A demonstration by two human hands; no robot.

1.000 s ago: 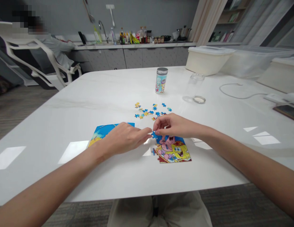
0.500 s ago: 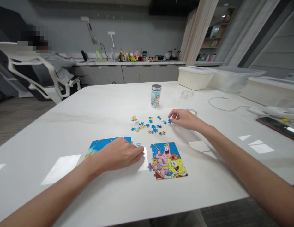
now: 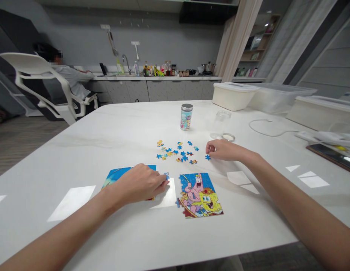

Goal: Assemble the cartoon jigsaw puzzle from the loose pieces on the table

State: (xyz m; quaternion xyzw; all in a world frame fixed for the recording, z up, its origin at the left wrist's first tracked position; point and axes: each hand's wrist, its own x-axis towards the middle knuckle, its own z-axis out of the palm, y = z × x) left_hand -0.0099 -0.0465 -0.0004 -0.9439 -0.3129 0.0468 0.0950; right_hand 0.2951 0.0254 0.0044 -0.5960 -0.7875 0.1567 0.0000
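Note:
My right hand (image 3: pixel 224 149) rests low over the table with curled fingers, its fingertips on a blue jigsaw piece (image 3: pixel 208 157). My left hand (image 3: pixel 142 182) is closed above a mostly blue assembled puzzle section (image 3: pixel 118 173) and covers much of it. Just beyond its fingertips lies a small blue-and-white piece (image 3: pixel 166 175); whether the fingers pinch anything is hidden. Between the hands sits a second assembled section (image 3: pixel 201 195), showing a pink starfish and a yellow sponge character, with knobs along its left edge. Several loose pieces (image 3: pixel 175 152), mainly blue and yellow, are scattered farther back.
Behind the pieces stands a printed tin with a silver lid (image 3: pixel 186 117). A clear jar (image 3: pixel 221 122) and a ring (image 3: pixel 228 137) are right of it. Storage boxes (image 3: pixel 234 96), a cable (image 3: pixel 265 132) and a phone (image 3: pixel 332 155) occupy the right side. A person (image 3: pixel 75 81) sits far left.
My right hand has drawn the blue piece toward me and slightly right, away from the loose pieces. My left hand has shifted a little left. The view has tilted slightly.

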